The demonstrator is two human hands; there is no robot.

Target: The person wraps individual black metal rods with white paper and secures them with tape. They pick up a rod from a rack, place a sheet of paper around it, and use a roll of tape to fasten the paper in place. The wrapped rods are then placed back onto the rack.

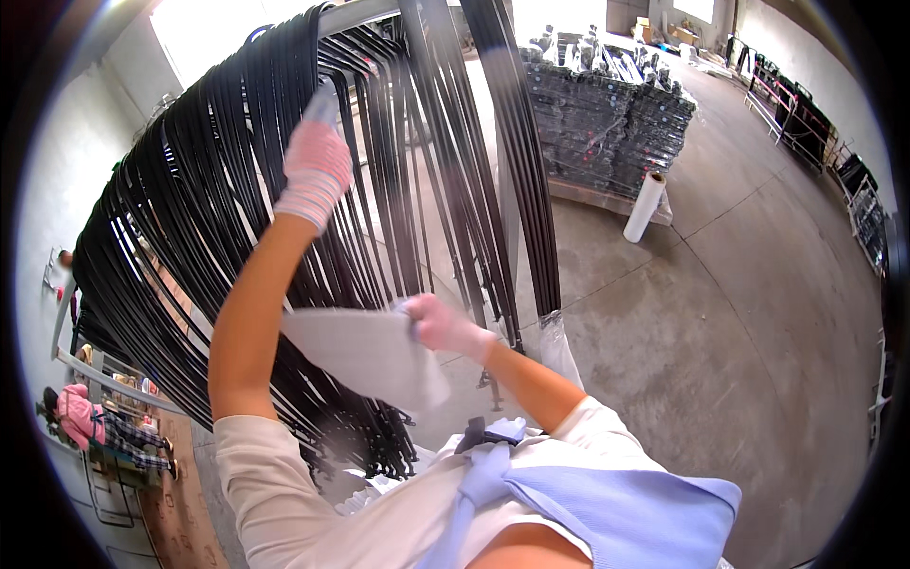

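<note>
My left hand, in a white and pink striped glove with grey fingertips, is raised against the rows of long black bent tubes hanging over a rack. Its fingers are stretched upward along the tubes and slightly blurred; whether they touch one is hard to tell. Lower and to the right, my gloved right hand is closed on the edge of a white cloth. The cloth spreads leftward in front of the tubes, blurred by motion. Near my waist the lower ends of the tubes bunch together.
A grey metal rack bar carries the tubes. Beyond stands a pallet stack of dark, film-wrapped parts, with a white film roll beside it. At the far left a person in pink is present. More racks line the right wall.
</note>
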